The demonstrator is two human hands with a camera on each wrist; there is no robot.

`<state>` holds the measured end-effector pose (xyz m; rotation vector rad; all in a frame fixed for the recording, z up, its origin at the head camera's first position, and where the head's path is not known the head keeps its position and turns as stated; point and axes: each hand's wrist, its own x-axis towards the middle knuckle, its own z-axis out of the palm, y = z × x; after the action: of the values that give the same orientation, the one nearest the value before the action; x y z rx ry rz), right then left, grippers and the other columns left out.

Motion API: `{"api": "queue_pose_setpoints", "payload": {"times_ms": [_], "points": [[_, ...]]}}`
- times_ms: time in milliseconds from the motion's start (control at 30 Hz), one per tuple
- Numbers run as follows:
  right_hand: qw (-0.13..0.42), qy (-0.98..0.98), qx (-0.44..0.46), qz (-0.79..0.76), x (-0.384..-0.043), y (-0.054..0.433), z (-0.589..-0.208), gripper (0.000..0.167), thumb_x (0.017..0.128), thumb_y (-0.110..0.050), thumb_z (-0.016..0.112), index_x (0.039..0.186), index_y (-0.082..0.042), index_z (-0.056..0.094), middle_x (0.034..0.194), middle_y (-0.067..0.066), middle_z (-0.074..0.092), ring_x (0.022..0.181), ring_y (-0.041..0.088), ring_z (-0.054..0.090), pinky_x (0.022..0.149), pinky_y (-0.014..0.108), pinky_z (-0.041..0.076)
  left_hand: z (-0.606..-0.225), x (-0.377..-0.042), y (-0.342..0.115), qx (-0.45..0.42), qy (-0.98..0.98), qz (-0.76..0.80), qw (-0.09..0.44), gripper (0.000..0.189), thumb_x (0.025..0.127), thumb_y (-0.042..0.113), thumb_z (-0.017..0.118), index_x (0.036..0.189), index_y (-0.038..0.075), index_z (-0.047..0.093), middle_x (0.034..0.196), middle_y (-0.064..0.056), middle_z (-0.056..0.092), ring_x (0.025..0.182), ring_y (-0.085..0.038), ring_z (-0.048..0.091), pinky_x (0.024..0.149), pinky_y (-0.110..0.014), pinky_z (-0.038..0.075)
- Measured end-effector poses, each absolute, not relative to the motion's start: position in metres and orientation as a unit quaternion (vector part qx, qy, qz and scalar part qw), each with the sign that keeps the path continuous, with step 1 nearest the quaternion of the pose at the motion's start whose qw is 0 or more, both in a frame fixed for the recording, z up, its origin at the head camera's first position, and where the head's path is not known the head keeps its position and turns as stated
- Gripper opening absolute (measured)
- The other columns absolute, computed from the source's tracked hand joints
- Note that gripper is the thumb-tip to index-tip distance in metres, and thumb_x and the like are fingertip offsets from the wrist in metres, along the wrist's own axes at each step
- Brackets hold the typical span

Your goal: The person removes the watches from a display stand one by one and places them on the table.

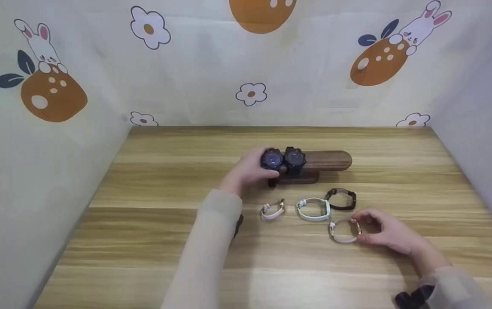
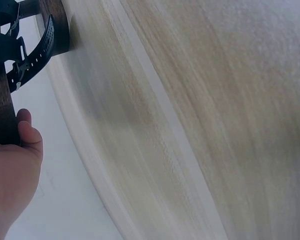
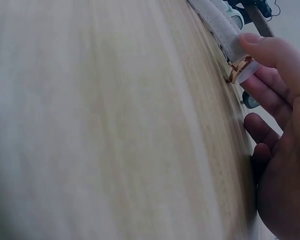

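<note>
A dark wooden watch stand (image 1: 329,160) bears two black watches (image 1: 295,158) side by side toward its left. My left hand (image 1: 250,166) grips the left end of its bar, and the left wrist view shows the thumb and fingers (image 2: 30,135) around that end below a black perforated strap (image 2: 37,57). With thumb and index finger, my right hand (image 1: 390,234) pinches a white-strapped watch (image 1: 343,241) at its rose-gold case (image 3: 241,69). The other fingers of that hand are loosely bent. Part of the stand is hidden by the left hand.
Near the right hand lie a mint-green watch (image 1: 313,219) and a dark brown watch (image 1: 344,208). A small pale watch with a gold case (image 1: 273,216) lies farther left. All rest on the wood-grain table (image 1: 143,257), which patterned walls (image 1: 203,64) enclose.
</note>
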<state>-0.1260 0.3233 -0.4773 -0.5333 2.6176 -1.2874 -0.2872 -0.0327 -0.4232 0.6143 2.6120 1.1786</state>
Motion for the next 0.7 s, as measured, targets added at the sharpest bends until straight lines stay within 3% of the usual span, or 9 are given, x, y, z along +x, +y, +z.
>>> {"api": "queue_pose_setpoints", "payload": {"times_ms": [300, 467, 700], "points": [[0.077, 0.855, -0.174, -0.482, -0.130, 0.326, -0.473, 0.048, 0.080, -0.007, 0.071, 0.122, 0.004, 0.051, 0.115, 0.019, 0.059, 0.100, 0.012, 0.056, 0.086, 0.019, 0.044, -0.423, -0.287, -0.033, 0.209, 0.886, 0.401, 0.104, 0.076, 0.073, 0.026, 0.078, 0.139, 0.014, 0.041, 0.134, -0.006, 0.048, 0.122, -0.023, 0.043, 0.106, -0.041, 0.029], [0.063, 0.876, -0.138, -0.458, -0.134, 0.326, -0.464, 0.047, 0.081, -0.013, 0.071, 0.123, -0.003, 0.054, 0.109, 0.016, 0.059, 0.095, 0.018, 0.054, 0.081, 0.029, 0.044, -0.423, -0.286, -0.032, 0.208, 0.883, 0.406, 0.109, 0.075, 0.073, 0.025, 0.078, 0.138, 0.015, 0.042, 0.134, -0.006, 0.048, 0.121, -0.022, 0.043, 0.106, -0.040, 0.030], [0.041, 0.882, -0.108, -0.457, -0.152, 0.319, -0.445, 0.050, 0.081, -0.012, 0.071, 0.126, -0.006, 0.052, 0.100, 0.019, 0.049, 0.081, 0.021, 0.046, 0.069, 0.027, 0.042, -0.422, -0.286, -0.033, 0.213, 0.880, 0.410, 0.107, 0.071, 0.074, 0.023, 0.078, 0.136, 0.014, 0.044, 0.130, -0.006, 0.050, 0.119, -0.021, 0.045, 0.106, -0.037, 0.031]]}}
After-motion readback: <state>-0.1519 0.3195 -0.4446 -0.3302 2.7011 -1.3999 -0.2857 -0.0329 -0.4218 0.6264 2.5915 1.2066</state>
